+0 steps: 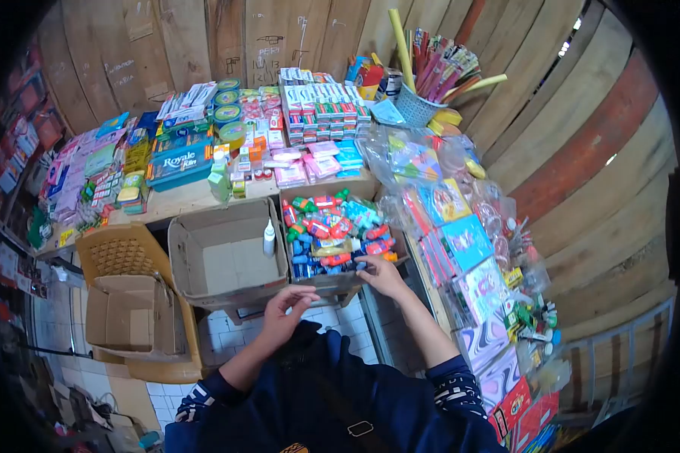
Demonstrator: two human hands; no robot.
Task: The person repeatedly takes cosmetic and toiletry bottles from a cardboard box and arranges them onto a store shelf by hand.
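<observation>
My right hand (383,276) is at the front right of a cardboard box (332,284) full of small bottles. Its fingers are apart and reach over the rim to the blue and red bottles (336,259); whether they touch one I cannot tell. My left hand (285,308) hovers in front of the boxes, fingers curved and thumb apart, with nothing in it. To the left, a larger cardboard box (230,255) holds one white bottle (269,238) standing upright by its right wall.
A smaller cardboard box (132,321) sits on a tan woven chair (128,253) at left. Behind stands a table with stacked small boxes (325,109) and a blue Royale box (180,158). Notebooks (467,241) line the right side, below a basket (415,109) of rolls.
</observation>
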